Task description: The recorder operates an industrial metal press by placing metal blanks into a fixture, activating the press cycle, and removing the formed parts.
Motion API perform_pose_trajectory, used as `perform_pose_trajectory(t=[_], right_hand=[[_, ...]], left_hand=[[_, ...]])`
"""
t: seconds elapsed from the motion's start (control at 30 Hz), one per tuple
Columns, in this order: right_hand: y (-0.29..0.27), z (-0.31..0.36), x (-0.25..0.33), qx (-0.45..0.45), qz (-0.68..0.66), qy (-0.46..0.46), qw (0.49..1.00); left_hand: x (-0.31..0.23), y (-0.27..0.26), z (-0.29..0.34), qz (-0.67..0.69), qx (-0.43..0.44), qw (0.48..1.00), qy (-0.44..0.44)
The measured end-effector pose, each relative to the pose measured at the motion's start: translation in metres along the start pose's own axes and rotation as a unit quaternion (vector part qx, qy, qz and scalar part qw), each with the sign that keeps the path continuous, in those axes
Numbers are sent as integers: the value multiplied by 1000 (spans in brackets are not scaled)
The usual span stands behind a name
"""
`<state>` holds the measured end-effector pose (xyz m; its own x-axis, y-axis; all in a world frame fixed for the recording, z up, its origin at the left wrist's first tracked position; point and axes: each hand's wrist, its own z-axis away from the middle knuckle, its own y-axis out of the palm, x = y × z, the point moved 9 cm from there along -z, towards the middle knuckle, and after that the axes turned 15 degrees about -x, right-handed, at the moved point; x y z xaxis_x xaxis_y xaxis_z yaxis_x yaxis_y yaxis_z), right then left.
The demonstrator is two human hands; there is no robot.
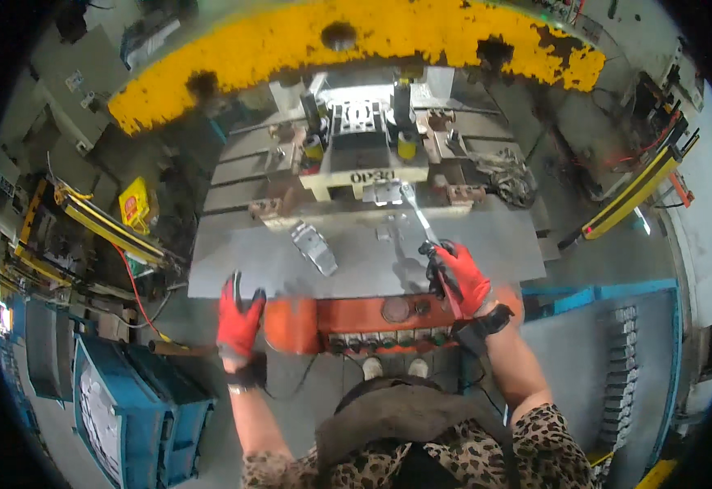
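Observation:
My right hand (459,277), in a red and black glove, is closed around a long metal hand tool (423,218) with a red handle; its exact kind is unclear. The tool's far end reaches a small flat metal piece (383,193) at the front of the press die (364,155); I cannot tell whether it touches. Gloved the same way, my left hand (241,316) has its fingers apart and holds nothing. It hovers by the front left of the steel plate (266,269). A bent, formed metal part (314,248) lies on that plate, between my hands.
A yellow press beam (364,33) spans the top. Yellow guard bars stand left (111,224) and right (633,196). An orange control box (356,314) with several buttons sits before me. Blue bins (140,407) stand lower left; a blue-edged table (568,359) with a row of parts is right.

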<state>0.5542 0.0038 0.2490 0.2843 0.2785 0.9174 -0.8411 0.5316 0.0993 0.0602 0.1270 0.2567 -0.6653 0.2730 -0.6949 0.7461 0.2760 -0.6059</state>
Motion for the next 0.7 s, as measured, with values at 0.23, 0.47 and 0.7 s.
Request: perform_pose_trajectory(t=[0.23, 0.47, 0.7], right_hand=[[56, -86, 125, -55, 31, -414, 908], [118, -244, 108, -32, -95, -124, 987], [151, -247, 116, 41, -22, -136, 990]], left_hand=[[125, -8, 70, 74, -69, 977, -190], [205, 9, 137, 81, -79, 961, -252], [221, 11, 172, 106, -30, 915, -389]])
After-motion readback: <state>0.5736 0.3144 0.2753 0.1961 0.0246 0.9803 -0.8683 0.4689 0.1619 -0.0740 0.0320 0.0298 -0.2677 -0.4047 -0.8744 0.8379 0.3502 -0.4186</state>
